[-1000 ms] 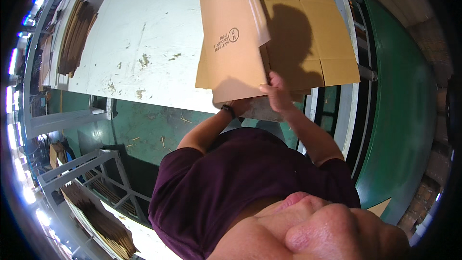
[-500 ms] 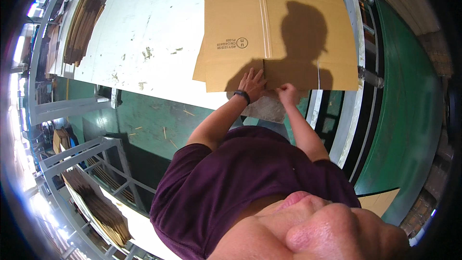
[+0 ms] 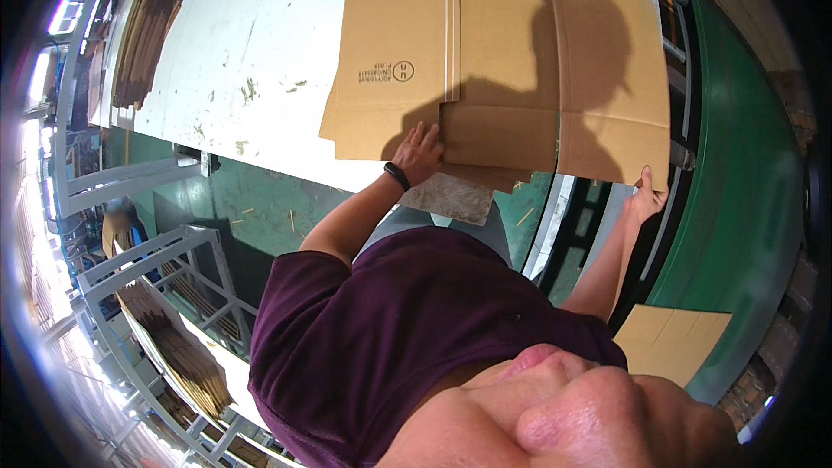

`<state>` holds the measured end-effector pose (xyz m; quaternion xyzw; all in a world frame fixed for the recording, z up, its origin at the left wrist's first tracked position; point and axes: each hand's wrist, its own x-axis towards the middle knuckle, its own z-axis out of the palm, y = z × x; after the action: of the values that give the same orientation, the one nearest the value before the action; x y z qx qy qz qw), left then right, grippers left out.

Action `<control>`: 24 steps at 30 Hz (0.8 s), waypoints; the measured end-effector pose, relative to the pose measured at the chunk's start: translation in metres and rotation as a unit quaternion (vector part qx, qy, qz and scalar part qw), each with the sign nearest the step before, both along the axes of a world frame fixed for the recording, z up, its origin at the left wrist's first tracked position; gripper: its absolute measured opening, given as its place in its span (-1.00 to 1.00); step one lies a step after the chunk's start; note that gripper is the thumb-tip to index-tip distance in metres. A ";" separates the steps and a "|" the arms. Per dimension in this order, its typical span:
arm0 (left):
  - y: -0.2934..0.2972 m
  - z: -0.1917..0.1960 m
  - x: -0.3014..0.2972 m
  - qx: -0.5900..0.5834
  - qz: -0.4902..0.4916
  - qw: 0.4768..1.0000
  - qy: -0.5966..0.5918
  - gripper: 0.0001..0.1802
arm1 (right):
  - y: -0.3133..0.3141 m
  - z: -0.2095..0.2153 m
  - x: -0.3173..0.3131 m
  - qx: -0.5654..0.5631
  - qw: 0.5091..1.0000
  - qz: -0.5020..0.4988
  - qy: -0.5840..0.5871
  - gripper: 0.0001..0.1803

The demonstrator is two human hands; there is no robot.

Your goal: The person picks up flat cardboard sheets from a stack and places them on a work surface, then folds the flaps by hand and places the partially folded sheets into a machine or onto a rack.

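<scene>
A flattened brown cardboard box (image 3: 498, 43) lies across the white worktop, with flaps, creases and a dark printed mark on its left part. My left hand (image 3: 419, 154) rests on its near edge, fingers stretched out over the board beside a slit. At the near right corner, my right hand (image 3: 646, 198) pinches the edge of the right panel, thumb on top. That panel (image 3: 611, 113) appears slightly raised beyond a crease. Other cardboard layers (image 3: 498, 178) show under the near edge. A shadow of a head and shoulders falls over the board.
The white worktop (image 3: 251, 35) extends left to a stack of cardboard (image 3: 147, 43). A green conveyor belt (image 3: 737, 147) runs along the right, beside metal rails. Another cardboard sheet (image 3: 676, 338) lies near the belt's lower end. A grey metal frame (image 3: 156, 260) stands lower left.
My right hand has moved right, from near my left hand to the box's right corner, and now grips it. The box and my left hand have shifted left; the right panel looks wider.
</scene>
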<state>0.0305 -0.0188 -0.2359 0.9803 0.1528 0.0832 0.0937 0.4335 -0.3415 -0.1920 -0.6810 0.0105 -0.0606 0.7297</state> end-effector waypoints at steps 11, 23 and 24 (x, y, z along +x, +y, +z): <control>0.003 -0.003 -0.001 -0.087 0.029 0.995 -0.032 -0.31 | 0.198 -0.015 -0.261 -0.448 0.660 0.437 -0.415 -0.52; 0.004 -0.003 0.000 -0.044 0.020 0.999 -0.024 -0.33 | 0.211 -0.046 -0.265 -0.518 0.559 0.452 -0.463 -0.56; 0.006 -0.001 0.002 -0.039 0.016 0.999 -0.015 -0.33 | 0.215 -0.045 -0.262 -0.515 0.558 0.461 -0.459 -0.56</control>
<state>0.0322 -0.0131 -0.2367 0.9719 0.1699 0.0934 0.1332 0.1720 -0.1266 -0.2367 -0.7328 -0.6743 -0.0160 0.0897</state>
